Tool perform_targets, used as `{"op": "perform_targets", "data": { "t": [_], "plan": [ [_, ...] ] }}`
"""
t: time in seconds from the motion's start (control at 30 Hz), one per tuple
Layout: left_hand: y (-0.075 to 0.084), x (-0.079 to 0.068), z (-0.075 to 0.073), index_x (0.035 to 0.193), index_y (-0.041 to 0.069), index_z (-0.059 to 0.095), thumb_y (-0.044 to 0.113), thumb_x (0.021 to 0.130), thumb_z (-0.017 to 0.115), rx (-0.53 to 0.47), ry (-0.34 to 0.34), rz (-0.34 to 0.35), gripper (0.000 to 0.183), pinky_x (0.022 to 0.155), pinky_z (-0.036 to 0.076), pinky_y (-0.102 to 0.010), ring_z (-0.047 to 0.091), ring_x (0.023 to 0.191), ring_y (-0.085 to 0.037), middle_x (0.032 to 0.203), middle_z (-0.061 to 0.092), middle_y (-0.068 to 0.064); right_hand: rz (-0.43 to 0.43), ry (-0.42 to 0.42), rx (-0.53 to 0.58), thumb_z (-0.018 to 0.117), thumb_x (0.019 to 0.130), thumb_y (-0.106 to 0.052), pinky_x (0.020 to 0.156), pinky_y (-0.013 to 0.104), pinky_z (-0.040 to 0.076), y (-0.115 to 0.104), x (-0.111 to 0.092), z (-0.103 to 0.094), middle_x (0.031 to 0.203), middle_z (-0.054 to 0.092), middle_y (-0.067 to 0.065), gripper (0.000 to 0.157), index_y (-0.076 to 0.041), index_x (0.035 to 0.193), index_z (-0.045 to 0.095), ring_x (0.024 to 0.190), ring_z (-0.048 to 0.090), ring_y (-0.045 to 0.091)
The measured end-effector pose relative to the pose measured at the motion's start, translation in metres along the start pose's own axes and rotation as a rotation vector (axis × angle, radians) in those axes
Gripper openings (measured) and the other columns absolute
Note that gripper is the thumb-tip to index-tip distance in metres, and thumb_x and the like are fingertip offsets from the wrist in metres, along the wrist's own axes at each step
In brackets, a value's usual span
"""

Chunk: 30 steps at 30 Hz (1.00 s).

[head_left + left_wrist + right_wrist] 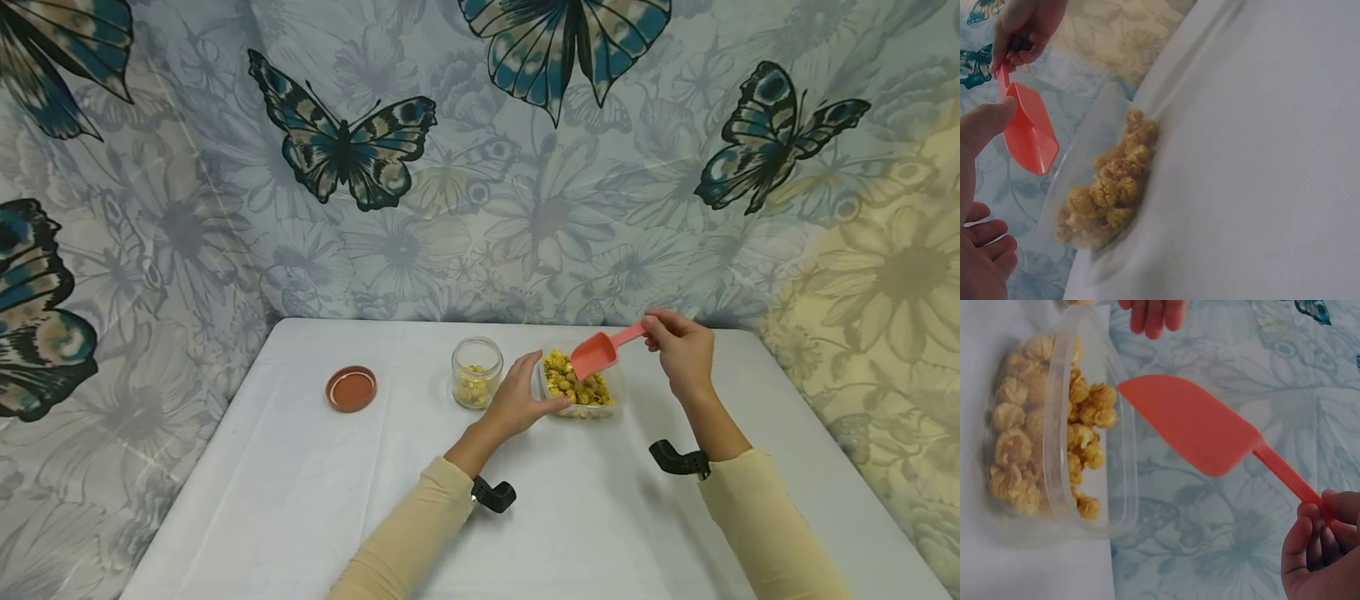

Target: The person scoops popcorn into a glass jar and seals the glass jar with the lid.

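Note:
My right hand [682,346] pinches the end of the handle of a coral-red plastic scoop [595,357]. The scoop is tilted over a clear plastic container [1124,506] of caramel popcorn [567,379]. In the left wrist view its bowl [1027,134] shows no popcorn inside. My left hand [517,398] is at the container's left side, thumb and fingers spread, holding nothing. Just left of that hand stands an uncapped glass jar [477,350] with some popcorn in its lower part.
A round brown lid [352,389] lies on the white-covered table [300,492], left of the jar. Behind the table's far edge hangs a butterfly-and-flower backdrop [547,233]. A black camera mount is strapped to each wrist.

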State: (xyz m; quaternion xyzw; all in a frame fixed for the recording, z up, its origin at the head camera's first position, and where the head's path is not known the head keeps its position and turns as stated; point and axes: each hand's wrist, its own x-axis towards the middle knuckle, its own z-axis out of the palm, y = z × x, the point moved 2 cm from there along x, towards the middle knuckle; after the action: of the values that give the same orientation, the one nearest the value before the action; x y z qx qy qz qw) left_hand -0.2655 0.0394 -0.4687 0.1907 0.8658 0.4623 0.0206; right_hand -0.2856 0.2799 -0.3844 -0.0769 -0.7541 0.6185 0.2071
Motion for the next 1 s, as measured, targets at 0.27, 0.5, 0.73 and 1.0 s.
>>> {"op": "perform_targets", "data": {
  "t": [0.27, 0.5, 0.73, 1.0],
  "plan": [
    [-0.009, 0.006, 0.007, 0.152, 0.005, 0.029, 0.044, 0.084, 0.074, 0.009, -0.006, -0.025, 0.091, 0.114, 0.038, -0.047, 0.038, 0.142, -0.031, 0.155, 0.035, -0.014, -0.108, -0.061, -0.235, 0.065, 0.094, -0.021, 0.057, 0.01, 0.049, 0.0, -0.002, 0.0, 0.068, 0.058, -0.024, 0.034, 0.007, 0.113, 0.068, 0.059, 0.056, -0.003],
    [-0.019, 0.008, 0.018, 0.151, 0.006, 0.031, 0.047, 0.083, 0.074, 0.014, -0.007, -0.08, 0.091, 0.114, 0.037, -0.045, 0.04, 0.141, -0.03, 0.154, 0.037, -0.015, -0.262, -0.073, -0.355, 0.064, 0.094, -0.011, 0.053, 0.007, 0.046, 0.003, -0.005, 0.001, 0.076, 0.071, 0.006, 0.026, 0.009, 0.108, 0.07, 0.057, 0.052, -0.01],
    [-0.022, 0.008, 0.024, 0.152, 0.004, 0.029, 0.049, 0.084, 0.072, 0.015, -0.028, -0.105, 0.092, 0.116, 0.036, -0.043, 0.039, 0.142, -0.03, 0.154, 0.036, -0.016, -0.532, -0.037, -0.525, 0.067, 0.088, 0.001, 0.055, 0.003, 0.035, 0.001, -0.011, 0.007, 0.08, 0.069, 0.027, 0.014, 0.012, 0.096, 0.072, 0.061, 0.053, 0.006],
    [-0.021, 0.009, 0.027, 0.154, 0.003, 0.025, 0.048, 0.084, 0.073, 0.027, -0.034, -0.092, 0.096, 0.115, 0.036, -0.044, 0.038, 0.142, -0.031, 0.155, 0.035, -0.017, -0.695, -0.134, -0.694, 0.066, 0.089, 0.0, 0.055, 0.043, 0.052, -0.001, -0.018, 0.02, 0.079, 0.066, 0.024, 0.014, 0.012, 0.096, 0.07, 0.063, 0.059, 0.032]
  ]
}}
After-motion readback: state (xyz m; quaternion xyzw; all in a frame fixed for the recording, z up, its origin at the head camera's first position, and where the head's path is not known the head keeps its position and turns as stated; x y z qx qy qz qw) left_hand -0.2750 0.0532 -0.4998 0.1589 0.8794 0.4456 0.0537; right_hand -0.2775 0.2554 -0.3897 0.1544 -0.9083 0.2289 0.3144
